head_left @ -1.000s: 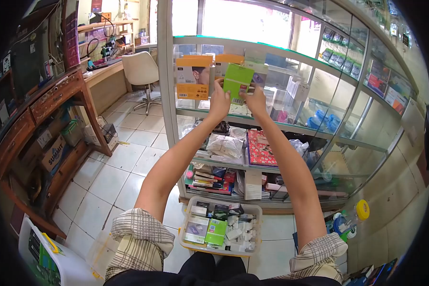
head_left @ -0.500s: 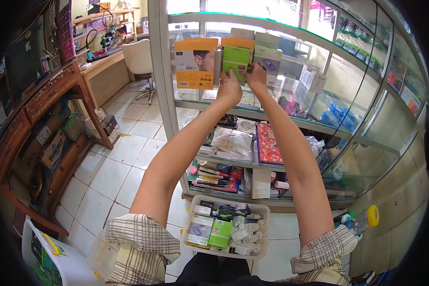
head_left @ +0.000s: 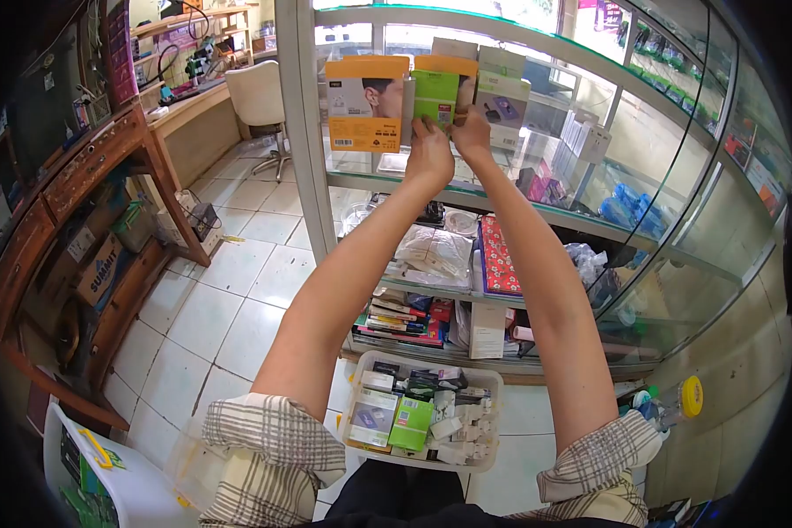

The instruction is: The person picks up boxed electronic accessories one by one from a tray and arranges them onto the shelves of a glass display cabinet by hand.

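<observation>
A green box (head_left: pixel 435 91) stands upright on the upper glass shelf, in front of an orange box (head_left: pixel 450 65). My left hand (head_left: pixel 431 157) is at the green box's lower front, its fingers closed against it. At the box's lower right edge, my right hand (head_left: pixel 473 138) has its fingers bent in and hides that corner. To the left stands an orange-and-white box (head_left: pixel 366 106) with part of a head printed on it. A pale green-and-white box (head_left: pixel 503 107) stands just right of my right hand.
Below, a clear plastic tub (head_left: pixel 354 433) on the tiled floor holds several small boxes. Lower shelves of the glass cabinet (head_left: pixel 334 179) carry plastic bags and a red flowered box (head_left: pixel 500 255). A white container (head_left: pixel 136 484) sits at lower left; a yellow-lidded jar (head_left: pixel 669 407) at right.
The view has shifted slightly. The green box sits a little higher in view, with more of the orange box showing at its right. Both hands stay at the green box.
</observation>
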A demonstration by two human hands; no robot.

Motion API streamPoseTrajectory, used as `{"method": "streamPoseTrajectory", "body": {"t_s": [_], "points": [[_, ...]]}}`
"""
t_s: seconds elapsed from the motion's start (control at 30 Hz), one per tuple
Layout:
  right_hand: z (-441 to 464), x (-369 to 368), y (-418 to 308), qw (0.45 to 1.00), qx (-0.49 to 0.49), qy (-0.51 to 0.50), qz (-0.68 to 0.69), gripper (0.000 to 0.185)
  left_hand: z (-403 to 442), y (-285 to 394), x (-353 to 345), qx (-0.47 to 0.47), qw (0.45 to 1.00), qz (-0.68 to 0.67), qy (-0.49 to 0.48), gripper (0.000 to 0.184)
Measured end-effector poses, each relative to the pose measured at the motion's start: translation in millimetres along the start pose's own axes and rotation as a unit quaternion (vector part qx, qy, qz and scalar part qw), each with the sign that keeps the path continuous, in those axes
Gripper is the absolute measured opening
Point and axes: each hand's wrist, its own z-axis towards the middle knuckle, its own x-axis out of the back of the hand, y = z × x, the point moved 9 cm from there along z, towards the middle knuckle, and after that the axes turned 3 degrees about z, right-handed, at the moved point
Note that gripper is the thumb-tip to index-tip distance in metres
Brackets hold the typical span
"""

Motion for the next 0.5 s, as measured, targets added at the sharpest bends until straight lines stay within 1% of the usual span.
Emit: {"method": "streamPoseTrajectory", "body": {"t_s": [0.03,0.07,0.1,0.13,0.17,0.2,0.23,0.27,0.3,0.33,0.37,0.43,0.5], "points": [[0,0,2,1.000,0.001,0.000,0.000,0.036,-1,0,2,0.006,1.000,-0.009,0.000,0.058],[-1,-3,4,1.000,-0.004,-0.024,0.010,0.038,-3,2,5,0.006,1.000,-0.010,0.002,0.058],[-4,-3,-2,0.999,-0.010,-0.048,0.020,0.040,-5,3,9,0.019,1.000,0.008,0.012,0.050],[-6,3,-9,0.999,-0.009,-0.048,0.019,0.040,-7,5,14,0.031,0.999,0.025,0.023,0.044],[-9,9,-13,0.999,-0.027,-0.041,-0.012,0.040,-7,8,19,0.031,0.999,0.023,0.023,0.044],[-13,17,-15,0.997,-0.047,-0.034,-0.044,0.040,-9,12,26,0.020,0.999,-0.001,0.037,0.041],[-16,22,-13,0.997,-0.049,-0.034,-0.046,0.040,-12,15,33,0.010,0.998,-0.026,0.050,0.039],[-20,33,-21,1.000,0.004,-0.005,-0.016,0.038,-17,15,37,0.011,0.998,-0.029,0.046,0.039],[-27,43,-27,0.998,0.055,0.021,0.014,0.037,-26,27,54,-0.045,0.991,-0.080,0.100,0.035],[-49,64,-46,0.996,0.031,0.028,0.077,0.032,-42,36,71,-0.098,0.975,-0.129,0.150,0.031],[-71,80,-59,0.997,0.020,0.023,0.076,0.032,-55,38,78,-0.091,0.977,-0.129,0.140,0.031],[-123,114,-95,0.979,0.127,0.067,0.142,0.028,-95,46,102,-0.113,0.965,-0.183,0.151,0.029],[-173,127,-100,0.982,0.109,0.044,0.150,0.026,-139,40,111,-0.091,0.969,-0.190,0.130,0.027]]}}
